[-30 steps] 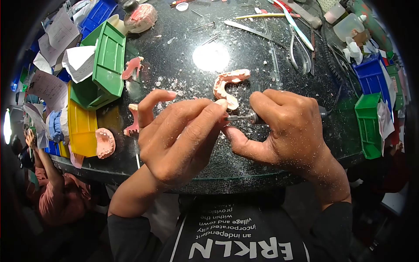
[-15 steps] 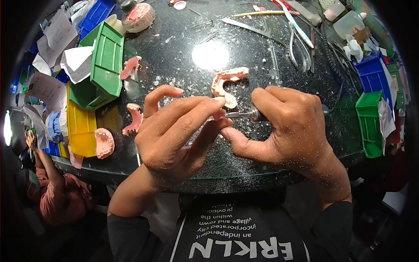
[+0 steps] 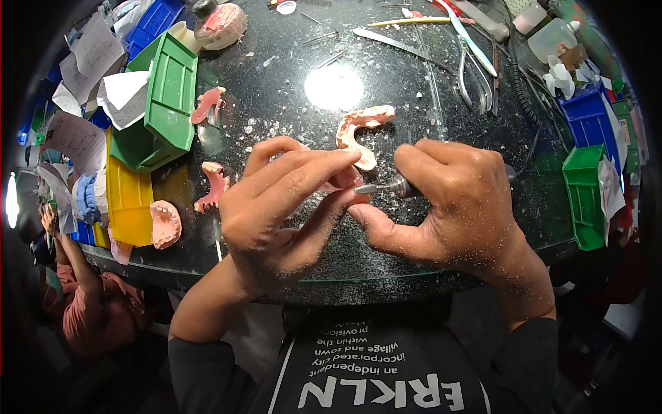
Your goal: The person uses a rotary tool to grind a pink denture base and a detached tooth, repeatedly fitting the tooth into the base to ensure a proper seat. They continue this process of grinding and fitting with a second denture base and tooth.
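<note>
Pinched in my left hand (image 3: 286,207) is a small pink piece (image 3: 345,179), mostly covered by the fingers. My right hand (image 3: 452,200) is closed around a rotary handpiece (image 3: 403,185); its metal bur points left at the pink piece, and whether they touch is unclear. The right thumb rests near the left fingertips. Just beyond the hands lies a U-shaped pale pink cast (image 3: 352,129). Left of my left hand are a pink denture piece with teeth (image 3: 215,190), another pink piece (image 3: 207,105) and a pink dental cast (image 3: 165,224). White dust coats both hands.
Green (image 3: 163,100) and yellow (image 3: 129,196) bins with papers stand at the left. A green bin (image 3: 585,200) and a blue bin (image 3: 593,121) are at the right. Pliers (image 3: 476,79), a metal file (image 3: 396,47) and a toothbrush (image 3: 469,41) lie behind. Another person (image 3: 96,303) is at far left.
My left hand has turned slightly and its upper fingers are more curled, showing more of the pink piece. The bur sits a little lower, and the view has shifted slightly.
</note>
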Available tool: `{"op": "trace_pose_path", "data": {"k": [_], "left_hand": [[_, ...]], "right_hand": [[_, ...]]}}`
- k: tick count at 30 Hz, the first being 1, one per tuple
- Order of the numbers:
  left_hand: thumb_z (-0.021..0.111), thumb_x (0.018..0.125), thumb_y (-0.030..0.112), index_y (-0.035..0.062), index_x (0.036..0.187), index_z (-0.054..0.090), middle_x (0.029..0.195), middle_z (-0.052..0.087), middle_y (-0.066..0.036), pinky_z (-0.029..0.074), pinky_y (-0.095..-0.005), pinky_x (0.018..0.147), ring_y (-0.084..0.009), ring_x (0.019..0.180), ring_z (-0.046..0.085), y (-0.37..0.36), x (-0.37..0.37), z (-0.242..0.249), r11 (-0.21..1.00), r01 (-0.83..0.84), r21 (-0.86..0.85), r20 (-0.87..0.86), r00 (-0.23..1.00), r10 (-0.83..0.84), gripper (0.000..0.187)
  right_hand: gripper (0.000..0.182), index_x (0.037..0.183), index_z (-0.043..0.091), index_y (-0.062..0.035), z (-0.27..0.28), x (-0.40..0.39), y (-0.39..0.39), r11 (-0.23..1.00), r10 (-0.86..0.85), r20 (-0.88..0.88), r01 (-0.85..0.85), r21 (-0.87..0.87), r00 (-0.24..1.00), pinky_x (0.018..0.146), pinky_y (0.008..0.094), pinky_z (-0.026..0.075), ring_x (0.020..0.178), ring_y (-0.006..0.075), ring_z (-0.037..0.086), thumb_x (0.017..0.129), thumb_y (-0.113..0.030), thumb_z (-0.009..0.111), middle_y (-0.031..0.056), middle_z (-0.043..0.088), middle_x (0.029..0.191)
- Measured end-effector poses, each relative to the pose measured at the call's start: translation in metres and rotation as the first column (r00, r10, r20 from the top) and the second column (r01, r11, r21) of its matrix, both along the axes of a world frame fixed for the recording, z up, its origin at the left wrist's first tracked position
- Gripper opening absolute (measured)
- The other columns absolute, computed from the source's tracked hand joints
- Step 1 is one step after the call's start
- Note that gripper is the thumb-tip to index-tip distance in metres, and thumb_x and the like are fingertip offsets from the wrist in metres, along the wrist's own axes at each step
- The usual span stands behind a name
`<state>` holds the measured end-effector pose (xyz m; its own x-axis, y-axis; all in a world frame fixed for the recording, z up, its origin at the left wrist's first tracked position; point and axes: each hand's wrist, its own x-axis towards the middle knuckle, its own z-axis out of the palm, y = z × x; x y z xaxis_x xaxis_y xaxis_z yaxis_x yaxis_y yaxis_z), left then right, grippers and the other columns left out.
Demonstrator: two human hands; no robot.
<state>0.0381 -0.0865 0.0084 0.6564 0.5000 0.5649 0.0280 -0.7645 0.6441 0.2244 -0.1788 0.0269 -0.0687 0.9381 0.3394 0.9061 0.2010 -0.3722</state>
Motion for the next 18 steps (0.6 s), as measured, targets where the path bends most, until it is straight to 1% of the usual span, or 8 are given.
{"op": "trace_pose_path", "data": {"k": [2, 5, 8, 11, 14, 17, 18], "left_hand": [[0.077, 0.073, -0.007, -0.0011, 0.110, 0.069, 0.086, 0.072, -0.008, 0.049, -0.0308, 0.078, -0.0161, 0.078, 0.068, -0.0011, -0.0012, -0.0021, 0.988, 0.028, -0.150, 0.030, 0.999, -0.023, 0.039], [0.075, 0.074, -0.010, -0.0022, 0.111, 0.069, 0.089, 0.072, -0.010, 0.051, -0.0300, 0.079, -0.0167, 0.082, 0.068, -0.0049, -0.0003, -0.0048, 0.919, 0.081, -0.386, 0.099, 0.994, -0.046, 0.039], [0.075, 0.073, -0.011, -0.0023, 0.111, 0.069, 0.091, 0.073, -0.010, 0.052, -0.0289, 0.078, -0.0176, 0.085, 0.069, -0.0089, 0.0009, -0.0044, 0.837, 0.104, -0.538, 0.188, 0.982, -0.001, 0.039], [0.075, 0.074, -0.012, -0.0029, 0.111, 0.068, 0.092, 0.073, -0.011, 0.052, -0.0288, 0.080, -0.0175, 0.086, 0.069, -0.0031, -0.0009, -0.0045, 0.901, 0.131, -0.413, 0.148, 0.986, -0.076, 0.039], [0.075, 0.074, -0.012, -0.0039, 0.111, 0.068, 0.094, 0.072, -0.012, 0.053, -0.0285, 0.081, -0.0171, 0.086, 0.069, 0.0001, -0.0022, -0.0064, 0.932, 0.145, -0.331, 0.124, 0.986, -0.109, 0.038], [0.075, 0.075, -0.011, -0.0044, 0.111, 0.067, 0.096, 0.072, -0.013, 0.054, -0.0283, 0.081, -0.0172, 0.086, 0.068, 0.0000, -0.0021, -0.0093, 0.936, 0.146, -0.321, 0.116, 0.987, -0.114, 0.038], [0.075, 0.075, -0.011, -0.0043, 0.111, 0.067, 0.097, 0.072, -0.013, 0.054, -0.0284, 0.082, -0.0171, 0.086, 0.069, -0.0008, -0.0023, -0.0099, 0.923, 0.152, -0.355, 0.133, 0.985, -0.110, 0.037]], "right_hand": [[0.051, 0.064, 0.050, -0.0050, 0.0015, -0.0003, -0.0002, 1.000, 0.000, -0.014, 0.000, -0.004, 1.000, 0.040, 0.0329, 0.036, 0.042, 0.0162, 0.045, 0.070, -0.044, 0.081, 0.0042, 0.043, 0.054], [0.052, 0.063, 0.049, -0.0054, 0.0031, 0.0008, -0.0007, 1.000, -0.002, -0.019, 0.003, 0.011, 1.000, 0.039, 0.0325, 0.035, 0.042, 0.0152, 0.043, 0.070, -0.045, 0.082, 0.0035, 0.041, 0.054], [0.054, 0.062, 0.048, -0.0059, 0.0028, 0.0031, -0.0001, 0.999, -0.014, -0.039, 0.015, 0.034, 0.999, 0.039, 0.0321, 0.034, 0.042, 0.0144, 0.041, 0.069, -0.047, 0.082, 0.0029, 0.040, 0.053], [0.055, 0.061, 0.047, -0.0062, 0.0043, 0.0029, -0.0014, 0.999, -0.026, -0.021, 0.026, 0.019, 0.999, 0.039, 0.0321, 0.034, 0.042, 0.0142, 0.041, 0.069, -0.048, 0.082, 0.0026, 0.040, 0.053], [0.055, 0.061, 0.047, -0.0059, 0.0042, 0.0021, -0.0018, 1.000, -0.029, -0.003, 0.029, 0.004, 1.000, 0.039, 0.0322, 0.034, 0.042, 0.0143, 0.041, 0.069, -0.048, 0.082, 0.0025, 0.040, 0.053], [0.054, 0.062, 0.049, -0.0057, 0.0029, 0.0007, -0.0019, 1.000, -0.008, -0.002, 0.008, 0.007, 1.000, 0.039, 0.0323, 0.034, 0.042, 0.0145, 0.041, 0.069, -0.048, 0.081, 0.0024, 0.040, 0.053], [0.054, 0.062, 0.049, -0.0056, 0.0028, 0.0003, -0.0021, 1.000, 0.003, -0.004, -0.003, 0.009, 1.000, 0.039, 0.0323, 0.034, 0.042, 0.0146, 0.041, 0.070, -0.048, 0.081, 0.0024, 0.040, 0.053]]}}
